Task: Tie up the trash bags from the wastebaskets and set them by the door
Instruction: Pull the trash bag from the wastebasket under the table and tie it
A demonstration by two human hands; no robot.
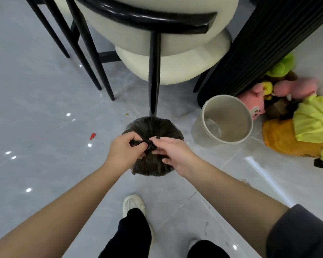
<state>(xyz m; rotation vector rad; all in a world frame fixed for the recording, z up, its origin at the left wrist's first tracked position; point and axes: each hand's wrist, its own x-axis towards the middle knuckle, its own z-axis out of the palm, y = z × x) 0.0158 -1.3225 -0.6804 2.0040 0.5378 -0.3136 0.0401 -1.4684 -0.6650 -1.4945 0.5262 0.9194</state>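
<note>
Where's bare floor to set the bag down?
Open floor left of the bag, between the chair legs and a small red scrap. Also clear near the shoe, below the hands. Crowded on the right: the bin, plush toys and a dark ribbed base.

Bright, even indoor light fills the scene. The glossy pale grey tiled floor [35,101] mirrors small ceiling lights as scattered white glare dots toward its left edge, and a long bright streak of glare crosses it at the right. Shadows are soft and faint. The wide-angle lens bends straight lines: the thin black metal chair legs [93,58] splay outward, and the forearms stretch large toward the lower corners. The centre is fairly sharp; the heap of pink, green and yellow plush toys [295,108] at the right edge looks soft and smeared.
</note>
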